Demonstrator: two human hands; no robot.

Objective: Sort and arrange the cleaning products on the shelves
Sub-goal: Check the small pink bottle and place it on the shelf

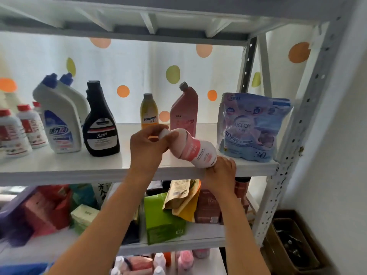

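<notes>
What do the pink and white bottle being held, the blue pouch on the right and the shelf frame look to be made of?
Pink and white bottle: probably matte plastic, moulded curvy body with a printed label. Blue pouch: soft glossy plastic film, judging by its creases and sheen. Shelf frame: likely white-painted metal, with rows of punched holes.

Backlit polka-dot curtain (139, 80) behind white metal shelving (309, 100).

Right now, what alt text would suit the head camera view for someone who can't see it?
Two hands hold a tilted white-and-pink bottle over the front of a white shelf: left hand at its cap end, right hand under its base. Cleaning bottles and a blue pouch stand behind.
</notes>
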